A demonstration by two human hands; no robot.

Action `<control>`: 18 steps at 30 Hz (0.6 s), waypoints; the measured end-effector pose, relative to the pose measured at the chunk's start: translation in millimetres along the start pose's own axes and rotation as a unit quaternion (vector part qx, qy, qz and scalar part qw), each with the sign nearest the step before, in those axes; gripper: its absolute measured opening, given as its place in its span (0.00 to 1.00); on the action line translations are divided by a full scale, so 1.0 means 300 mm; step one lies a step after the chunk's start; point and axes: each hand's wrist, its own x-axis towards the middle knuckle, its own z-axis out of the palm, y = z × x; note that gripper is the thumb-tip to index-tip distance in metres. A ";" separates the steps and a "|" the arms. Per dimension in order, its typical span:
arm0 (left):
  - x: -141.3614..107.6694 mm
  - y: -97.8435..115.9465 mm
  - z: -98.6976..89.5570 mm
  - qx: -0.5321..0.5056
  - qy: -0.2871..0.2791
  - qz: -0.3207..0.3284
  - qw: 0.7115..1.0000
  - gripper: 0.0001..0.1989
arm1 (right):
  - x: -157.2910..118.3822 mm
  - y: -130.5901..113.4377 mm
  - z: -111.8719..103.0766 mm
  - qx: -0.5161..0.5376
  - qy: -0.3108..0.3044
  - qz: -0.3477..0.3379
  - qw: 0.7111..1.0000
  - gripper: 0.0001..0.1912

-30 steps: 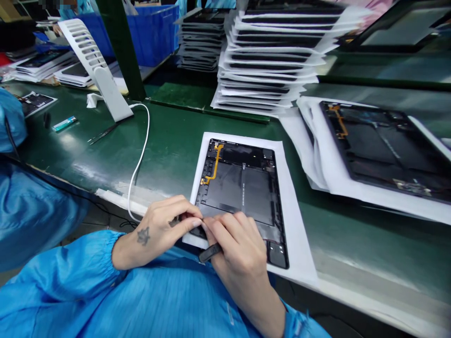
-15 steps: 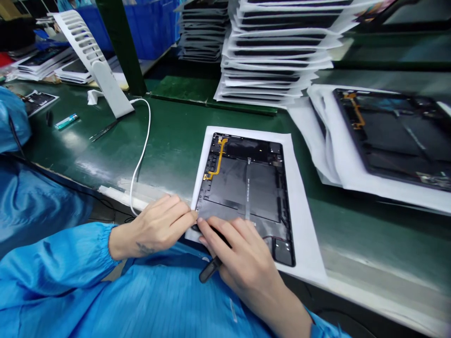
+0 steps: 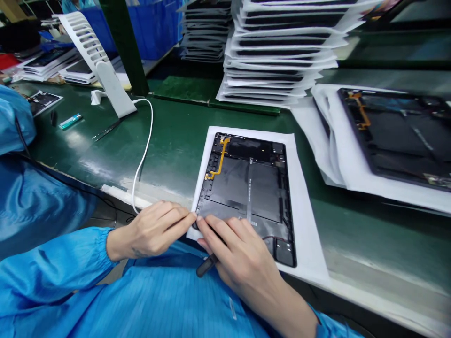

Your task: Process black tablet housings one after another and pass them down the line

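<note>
1. The black rectangular tablet housing (image 3: 262, 192) lies flat on a white paper sheet (image 3: 308, 220), with its dark battery panels facing up. A thin grey strip (image 3: 249, 197) runs down its middle, and a yellow-orange flex cable (image 3: 219, 164) sits near its top-left corner.
2. Your left hand (image 3: 151, 230) has flattened out from its earlier curl. It is now extended, holding nothing visible, with its fingertips at the housing's lower-left edge.
3. Your right hand (image 3: 243, 260) is in a narrow grip around a slim black tool handle (image 3: 206, 265), and its fingers rest on the housing's lower edge. The tool's tip seems to be under your fingers, but it's hard to be sure from this view.
4. Beyond the sheet, a tall stack of paper-interleaved tablet housings (image 3: 282, 61) stands on the green workbench (image 3: 183, 141). A second housing (image 3: 401, 136) lies to the right on white paper.
</note>
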 end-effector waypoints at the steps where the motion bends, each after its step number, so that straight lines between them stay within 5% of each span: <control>1: 0.008 0.004 -0.006 0.019 -0.005 0.012 1.000 0.14 | 0.004 0.003 -0.012 0.011 -0.008 0.006 1.000 0.17; 5: 0.030 0.026 -0.020 0.104 -0.051 0.054 0.992 0.11 | 0.025 0.030 -0.086 0.044 -0.047 0.036 0.997 0.41; 10: 0.014 0.009 0.002 0.048 -0.042 0.036 0.997 0.10 | 0.035 0.050 -0.139 -0.031 -0.019 0.036 0.999 0.20; 15: -0.001 -0.050 0.030 -0.053 -0.002 -0.082 0.995 0.12 | 0.011 0.034 -0.118 -0.017 -0.078 0.042 0.996 0.20; 18: 0.001 -0.070 0.046 -0.106 -0.013 -0.084 0.991 0.15 | -0.004 0.028 -0.099 0.023 -0.061 0.049 0.997 0.19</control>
